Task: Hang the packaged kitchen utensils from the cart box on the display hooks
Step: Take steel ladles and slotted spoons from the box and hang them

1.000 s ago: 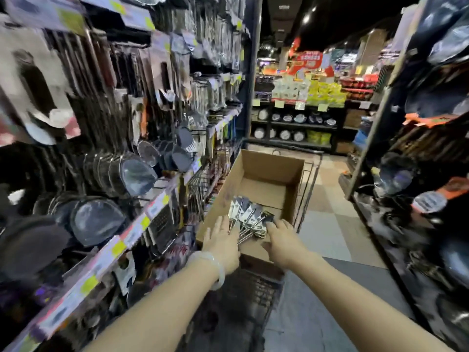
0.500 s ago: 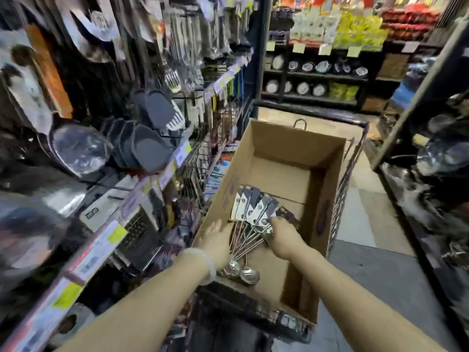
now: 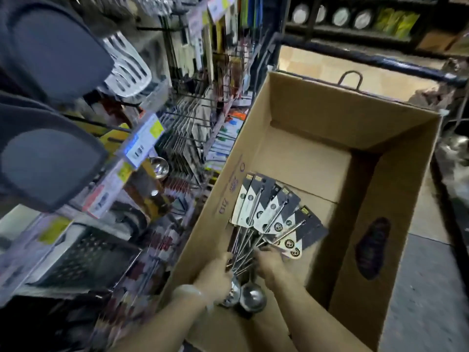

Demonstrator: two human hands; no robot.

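An open cardboard box [image 3: 396,179] sits in a wire cart. Inside it lies a fanned bundle of packaged steel ladles [image 3: 272,214], with black and cream cards at the far end and shiny bowls [image 3: 252,298] near me. My left hand [image 3: 214,275] grips the metal handles from the left. My right hand [image 3: 267,262] closes on the same handles from the right. Display hooks [image 3: 182,118] with hanging utensils fill the rack on the left.
Dark pans [image 3: 48,158] and a white slotted spatula [image 3: 127,67] hang close at upper left. Price labels [image 3: 142,141] line the shelf edge and a box grater [image 3: 83,257] stands below. The cart's rail [image 3: 368,59] crosses behind the box. Grey floor [image 3: 429,288] lies to the right.
The view has tilted down and closer to the box. Both hands have slid from the cards down to the metal handles and closed on them.
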